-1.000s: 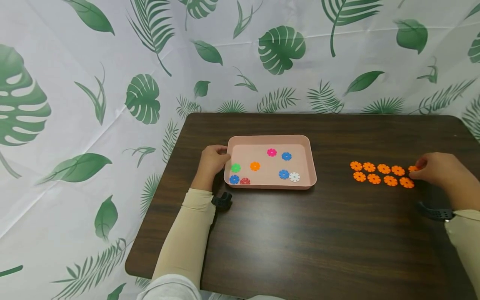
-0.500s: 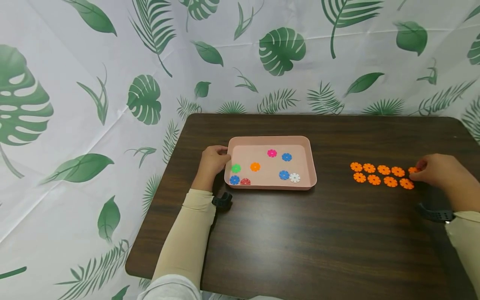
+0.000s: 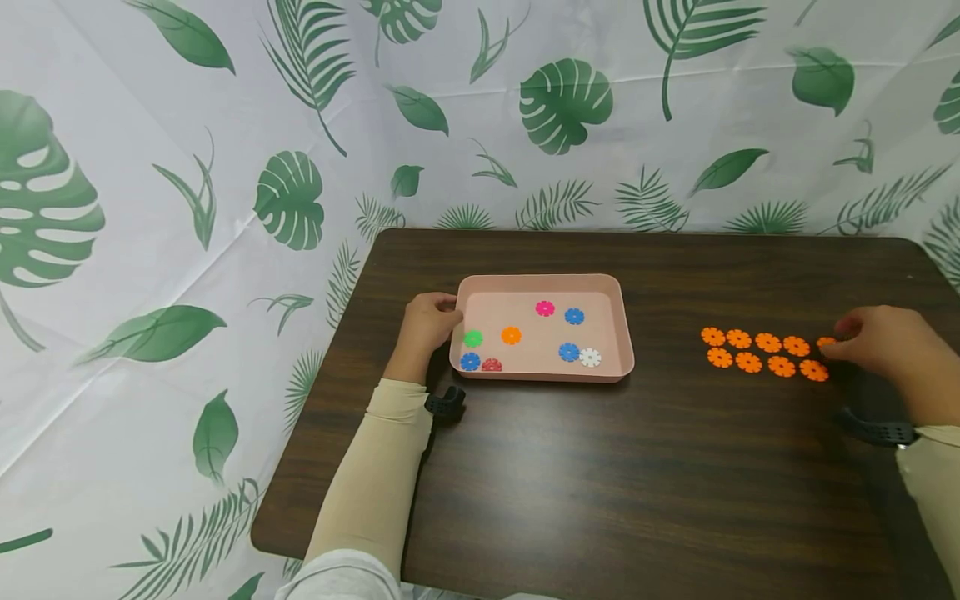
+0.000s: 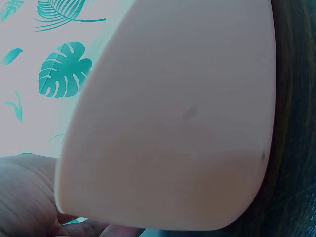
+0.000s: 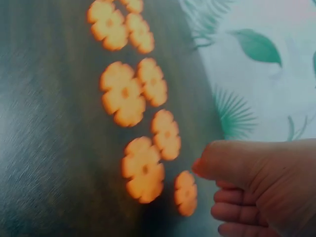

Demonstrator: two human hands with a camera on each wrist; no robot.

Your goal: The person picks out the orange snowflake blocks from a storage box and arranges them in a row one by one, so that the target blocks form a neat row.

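My left hand (image 3: pixel 426 327) grips the left rim of a shallow pink tray (image 3: pixel 542 376) on the dark table, seen in the head view. The left wrist view shows the wall of the tray (image 4: pixel 173 113) close up, with part of the hand (image 4: pixel 29 197) at its lower left. At the far right, my right hand (image 3: pixel 883 333) hovers beside the end orange notched building disc (image 3: pixel 826 342), partly covering it in the head view. In the right wrist view that disc (image 5: pixel 186 193) lies just apart from the fingertip of the right hand (image 5: pixel 261 182), whose other fingers are curled.
Several orange discs (image 3: pixel 782 367) lie in two rows left of the right hand. Inside the tray are loose discs, among them a pink disc (image 3: pixel 544 308), a green disc (image 3: pixel 473 339) and a white disc (image 3: pixel 590 357). A leaf-patterned sheet (image 3: pixel 495 100) hangs behind the table (image 3: pixel 570 483).
My right hand has shifted slightly right, off the end disc, which now shows a little more. The left hand and the tray stay in place; the head view tilts slightly.
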